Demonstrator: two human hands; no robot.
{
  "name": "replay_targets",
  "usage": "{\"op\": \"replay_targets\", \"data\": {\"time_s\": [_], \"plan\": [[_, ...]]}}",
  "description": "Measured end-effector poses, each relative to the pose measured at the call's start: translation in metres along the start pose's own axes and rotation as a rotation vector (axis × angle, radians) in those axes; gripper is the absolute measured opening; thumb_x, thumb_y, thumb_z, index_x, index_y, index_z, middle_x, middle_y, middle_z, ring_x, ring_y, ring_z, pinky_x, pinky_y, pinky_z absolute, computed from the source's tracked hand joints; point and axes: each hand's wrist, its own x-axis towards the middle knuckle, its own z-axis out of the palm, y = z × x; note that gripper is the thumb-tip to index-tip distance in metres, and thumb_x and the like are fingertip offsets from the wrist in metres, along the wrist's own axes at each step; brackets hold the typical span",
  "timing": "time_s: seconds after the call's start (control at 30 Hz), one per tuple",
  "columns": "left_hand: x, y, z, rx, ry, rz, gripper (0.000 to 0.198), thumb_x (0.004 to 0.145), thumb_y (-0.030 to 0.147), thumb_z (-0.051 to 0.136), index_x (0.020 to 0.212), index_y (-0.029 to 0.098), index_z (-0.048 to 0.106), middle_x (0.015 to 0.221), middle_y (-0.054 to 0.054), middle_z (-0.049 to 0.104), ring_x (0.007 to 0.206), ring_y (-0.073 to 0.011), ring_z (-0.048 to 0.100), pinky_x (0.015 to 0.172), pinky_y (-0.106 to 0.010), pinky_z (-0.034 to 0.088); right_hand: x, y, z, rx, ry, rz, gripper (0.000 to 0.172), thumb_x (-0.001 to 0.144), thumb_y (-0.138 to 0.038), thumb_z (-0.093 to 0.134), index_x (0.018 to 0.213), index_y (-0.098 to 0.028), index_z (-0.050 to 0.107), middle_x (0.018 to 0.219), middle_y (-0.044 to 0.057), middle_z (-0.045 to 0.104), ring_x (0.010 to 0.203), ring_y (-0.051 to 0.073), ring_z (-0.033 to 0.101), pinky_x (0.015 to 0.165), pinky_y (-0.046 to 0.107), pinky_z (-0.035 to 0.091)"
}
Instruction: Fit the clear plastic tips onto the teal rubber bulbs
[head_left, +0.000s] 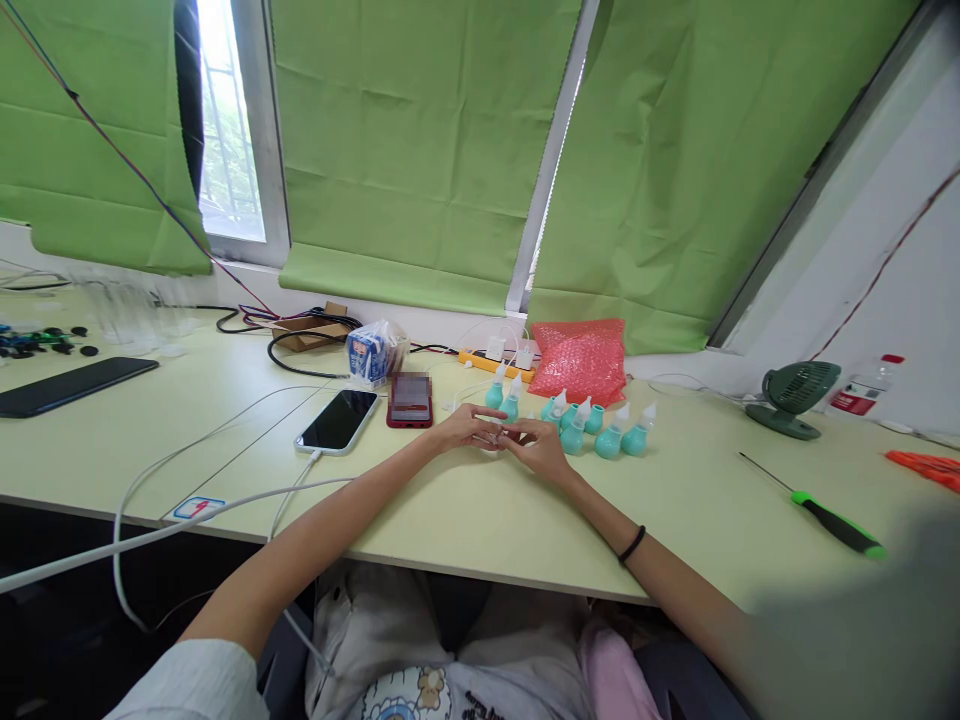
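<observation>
Both my hands meet over the middle of the pale table (465, 510). My left hand (466, 428) has its fingers bent around a small clear or whitish piece (493, 438), mostly hidden by the fingers. From the right, my right hand (536, 445) pinches at the same piece with thumb and fingertips. Just behind the hands stand two teal bulbs with clear nozzles (510, 402). To the right of my right hand is a group of several more teal bulbs (609, 438), most topped with clear tips.
Left of my hands lie a red-cased phone (410, 400) and a white phone (337, 422) on a cable. Behind are a bagged blue box (369, 352), a yellow power strip (480, 361) and a red bubble-wrap pouch (579, 357). Rightward are a green fan (796, 395) and a screwdriver (832, 520).
</observation>
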Motion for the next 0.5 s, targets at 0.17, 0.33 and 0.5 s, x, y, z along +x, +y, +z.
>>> {"op": "replay_targets", "data": {"time_s": [0.17,0.33,0.5], "plan": [[-0.0019,-0.0001,0.0012,0.009,0.0,0.013,0.049,0.053,0.014,0.071,0.1,0.01,0.057,0.076,-0.007,0.066,0.069,-0.017,0.062,0.07,-0.032,0.05,0.0002,-0.0005,0.0,0.0,-0.022,0.01,0.016,0.066,-0.028,0.059,0.075,-0.017,0.067,0.063,0.005,0.064,0.053,0.014,0.056,0.047,0.025,0.045],[-0.0021,0.0001,0.0017,0.021,0.009,0.017,0.048,0.053,0.011,0.069,0.1,0.011,0.057,0.072,-0.005,0.066,0.068,-0.0164,0.062,0.069,-0.032,0.05,-0.0007,-0.0014,0.0011,0.007,-0.034,0.036,0.021,0.065,-0.03,0.06,0.079,-0.016,0.065,0.064,0.004,0.062,0.053,0.013,0.055,0.047,0.024,0.046],[-0.0039,0.0034,0.0045,0.042,-0.006,0.018,0.049,0.055,0.012,0.069,0.103,0.011,0.055,0.067,-0.005,0.065,0.065,-0.0151,0.062,0.07,-0.031,0.049,-0.0009,-0.0008,0.0001,0.018,-0.078,0.049,0.046,0.062,-0.029,0.063,0.106,-0.02,0.055,0.06,-0.002,0.055,0.053,0.01,0.052,0.048,0.021,0.046]]}}
